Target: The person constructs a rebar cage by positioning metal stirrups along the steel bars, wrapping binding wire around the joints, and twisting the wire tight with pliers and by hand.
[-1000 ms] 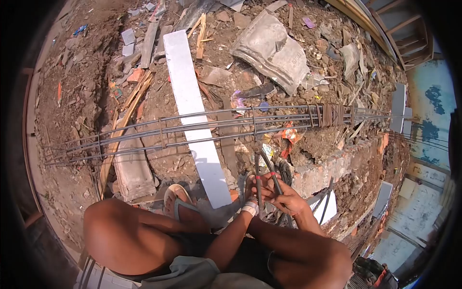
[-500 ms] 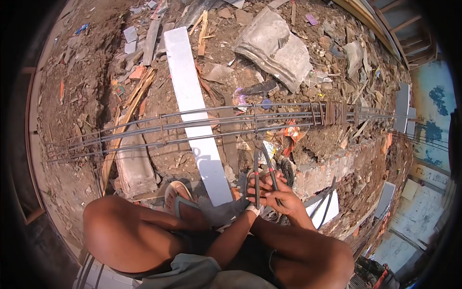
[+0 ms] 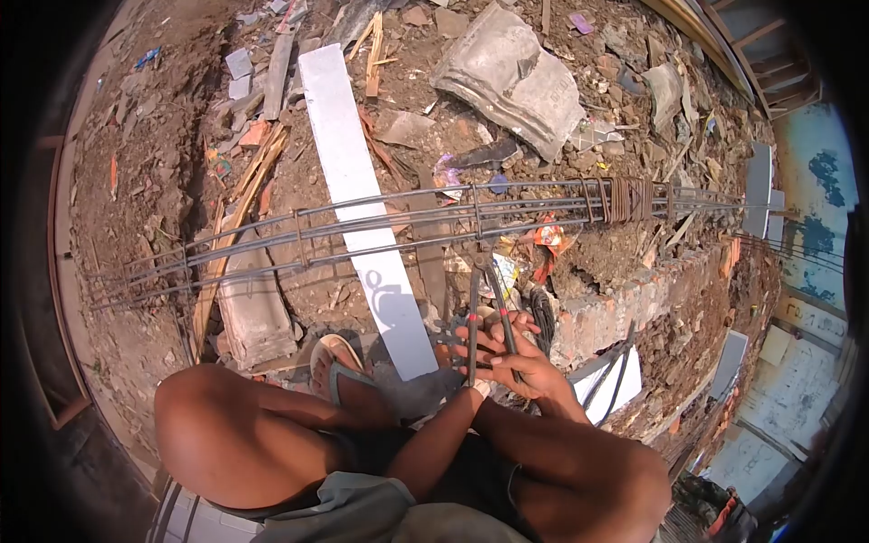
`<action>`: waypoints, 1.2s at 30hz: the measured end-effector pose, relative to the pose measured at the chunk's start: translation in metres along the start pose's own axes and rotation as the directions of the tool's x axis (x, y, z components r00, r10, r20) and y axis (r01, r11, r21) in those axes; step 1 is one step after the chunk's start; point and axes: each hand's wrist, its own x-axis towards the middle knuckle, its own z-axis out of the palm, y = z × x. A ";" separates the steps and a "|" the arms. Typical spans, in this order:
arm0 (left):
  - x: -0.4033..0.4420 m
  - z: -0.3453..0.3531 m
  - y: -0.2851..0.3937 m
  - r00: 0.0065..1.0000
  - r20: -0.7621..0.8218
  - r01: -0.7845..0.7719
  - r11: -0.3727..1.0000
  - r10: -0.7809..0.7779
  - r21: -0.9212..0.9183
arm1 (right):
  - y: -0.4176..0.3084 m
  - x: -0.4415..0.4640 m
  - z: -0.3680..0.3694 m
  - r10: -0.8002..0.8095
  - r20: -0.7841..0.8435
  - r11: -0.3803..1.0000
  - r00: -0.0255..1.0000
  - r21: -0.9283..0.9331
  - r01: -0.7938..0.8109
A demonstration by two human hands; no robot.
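Note:
A pair of long-handled pincers (image 3: 480, 262) stands with its jaws at the lower bar of a rebar cage (image 3: 398, 217). My left hand (image 3: 483, 348) is closed around the left handle, its fingers partly covered by that handle. Around the right handle is my right hand (image 3: 532, 369), fingers curled. The two handles are spread a little apart. Whether the jaws grip a wire is too small to tell. The cage lies across in front of me, with stirrups along it and a wrapped bundle of rusty ties (image 3: 629, 199) towards the right.
A white board (image 3: 348, 163) lies under the cage. Broken concrete (image 3: 511, 77), split wood (image 3: 244, 208) and rubble cover the soil. A low brick edge (image 3: 634, 303) runs to the right. My sandalled foot (image 3: 337, 362) rests below the board. Blue panels (image 3: 819, 181) stand at far right.
The pincers and both hands have shifted slightly left in view, still at the cage. The whole scene has moved up a little. A looped shadow on the white board shows larger.

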 end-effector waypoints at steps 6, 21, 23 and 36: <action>-0.036 -0.096 -0.032 0.991 0.087 -0.098 0.995 0.100 -0.027 | 0.000 0.001 0.002 0.017 0.031 1.000 0.999 0.011 -0.018; 0.050 0.106 0.050 0.906 0.002 0.408 0.876 -0.423 0.258 | 0.015 0.000 -0.022 0.031 -0.073 0.988 0.997 0.152 -0.019; 0.063 0.123 0.078 0.720 0.052 0.673 0.678 -0.692 -0.295 | -0.008 -0.008 -0.031 0.151 -0.102 0.975 0.983 0.181 -0.131; 0.185 0.223 0.052 0.664 -0.745 0.673 0.381 0.067 0.634 | 0.013 0.018 -0.054 -0.739 -0.005 -0.262 0.673 -0.919 -0.294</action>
